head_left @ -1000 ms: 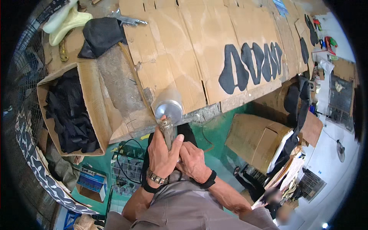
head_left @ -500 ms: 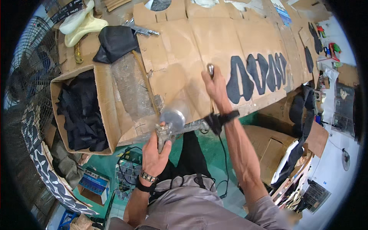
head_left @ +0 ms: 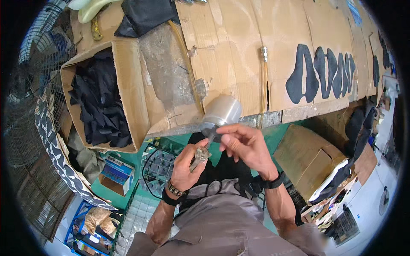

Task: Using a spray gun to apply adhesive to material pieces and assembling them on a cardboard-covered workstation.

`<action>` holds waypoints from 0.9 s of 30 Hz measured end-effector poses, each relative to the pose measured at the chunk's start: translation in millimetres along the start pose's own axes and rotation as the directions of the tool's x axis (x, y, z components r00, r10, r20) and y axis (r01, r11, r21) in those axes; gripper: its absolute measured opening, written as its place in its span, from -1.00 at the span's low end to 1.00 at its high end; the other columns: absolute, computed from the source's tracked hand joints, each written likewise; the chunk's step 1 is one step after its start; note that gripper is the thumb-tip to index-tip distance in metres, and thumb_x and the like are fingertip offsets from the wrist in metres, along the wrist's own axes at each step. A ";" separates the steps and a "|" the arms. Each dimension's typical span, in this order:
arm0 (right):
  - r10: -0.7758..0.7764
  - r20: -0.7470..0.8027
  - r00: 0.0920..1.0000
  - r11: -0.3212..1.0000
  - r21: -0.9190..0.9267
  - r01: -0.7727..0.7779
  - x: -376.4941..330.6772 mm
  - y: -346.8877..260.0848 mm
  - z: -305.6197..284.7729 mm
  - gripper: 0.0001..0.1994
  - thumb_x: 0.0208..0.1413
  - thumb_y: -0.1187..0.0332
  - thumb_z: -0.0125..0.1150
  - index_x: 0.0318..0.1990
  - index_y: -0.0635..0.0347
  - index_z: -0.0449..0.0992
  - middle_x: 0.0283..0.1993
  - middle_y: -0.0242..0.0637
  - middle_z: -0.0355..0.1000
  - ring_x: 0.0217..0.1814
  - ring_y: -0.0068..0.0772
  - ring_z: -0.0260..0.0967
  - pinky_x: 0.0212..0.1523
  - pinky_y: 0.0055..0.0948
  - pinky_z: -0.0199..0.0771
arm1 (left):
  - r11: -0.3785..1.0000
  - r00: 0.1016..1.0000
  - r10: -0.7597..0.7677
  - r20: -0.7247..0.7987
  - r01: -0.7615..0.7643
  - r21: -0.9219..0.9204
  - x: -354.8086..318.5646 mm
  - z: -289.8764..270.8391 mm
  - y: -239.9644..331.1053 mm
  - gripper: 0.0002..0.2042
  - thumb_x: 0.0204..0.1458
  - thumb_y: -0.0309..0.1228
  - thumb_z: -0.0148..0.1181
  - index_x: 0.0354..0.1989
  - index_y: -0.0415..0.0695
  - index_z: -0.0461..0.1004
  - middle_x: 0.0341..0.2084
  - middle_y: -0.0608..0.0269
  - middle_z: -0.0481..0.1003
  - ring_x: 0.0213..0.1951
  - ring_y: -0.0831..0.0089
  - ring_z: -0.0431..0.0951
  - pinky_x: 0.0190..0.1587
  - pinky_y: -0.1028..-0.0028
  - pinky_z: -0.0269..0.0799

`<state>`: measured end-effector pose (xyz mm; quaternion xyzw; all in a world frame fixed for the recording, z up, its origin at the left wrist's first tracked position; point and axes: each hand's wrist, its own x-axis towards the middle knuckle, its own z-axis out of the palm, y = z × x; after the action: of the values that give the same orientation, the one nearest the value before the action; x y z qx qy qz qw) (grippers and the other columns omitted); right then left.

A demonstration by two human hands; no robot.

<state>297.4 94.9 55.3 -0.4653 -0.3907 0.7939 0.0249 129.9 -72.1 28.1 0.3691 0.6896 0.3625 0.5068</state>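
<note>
Workbench (head_left: 239, 25), covered in flattened cardboard sheets, spans the far side of the held tool; black shoe-sole-shaped cutouts (head_left: 324, 70) lie on it up and to the right of the grip. An open cardboard box (head_left: 128, 98) filled with black fabric pieces sits well to the left of the grip, at the bench edge. A smaller closed carton (head_left: 307, 155) stands low to the right, near the right wrist. A thin yellowish tube with a metal fitting (head_left: 265, 53) lies on the cardboard above the hands, apart from them. Spray gun (head_left: 213, 128): its metal cup (head_left: 222, 112) is uppermost, away from the body; long axis runs from the cup down and left into the left palm, tilted. Left hand (head_left: 185, 164) is clamped around the gun's handle and lower body, wrist bent back, forearm rising from below. Right hand (head_left: 247, 147) is curled just to the right, thumb and forefinger pinched at the gun's neck under the cup; whether they pinch a small part there cannot be told. Both hands touch the tool; the left carries it.
</note>
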 end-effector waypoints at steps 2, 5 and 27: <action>0.033 0.038 0.999 0.999 -0.015 -0.032 -2.1 4.0 9.3 -0.70 0.39 0.29 0.29 0.13 0.28 0.58 -0.25 -0.37 0.61 -0.36 -0.68 0.45 -0.51 -0.63 0.41 | 1.000 1.000 -0.023 0.003 0.023 0.004 -4.4 1.1 -3.9 -0.56 0.17 -0.59 0.25 0.26 -0.20 0.49 -0.13 0.06 0.57 -0.13 0.18 0.61 -0.07 0.30 0.52; 0.161 0.197 0.967 0.987 -0.046 -0.155 1.0 20.5 11.1 -0.73 0.42 0.25 0.25 0.05 0.28 0.54 -0.23 -0.28 0.63 -0.39 -0.57 0.50 -0.51 -0.58 0.48 | 0.998 0.999 0.053 -0.009 -0.053 0.046 -7.2 4.3 -12.1 -0.51 0.11 -0.61 0.28 0.27 -0.20 0.49 -0.12 0.05 0.56 -0.12 0.16 0.61 -0.07 0.32 0.53; -0.199 -0.361 0.911 0.973 -0.181 0.141 -72.5 94.9 55.4 -0.72 0.38 0.42 0.13 0.13 0.42 0.48 -0.19 -0.22 0.53 -0.27 -0.54 0.46 -0.22 -0.46 0.51 | 0.955 0.957 0.273 0.098 -0.282 0.090 -24.5 63.9 -40.0 -0.26 0.11 -0.34 0.40 0.42 -0.35 0.20 -0.08 -0.11 0.42 -0.14 0.02 0.48 -0.10 0.13 0.49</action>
<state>327.2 -33.2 60.8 -0.5738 -0.4767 0.6524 0.1335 191.3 -104.1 -10.5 0.5027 0.6268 0.3782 0.4597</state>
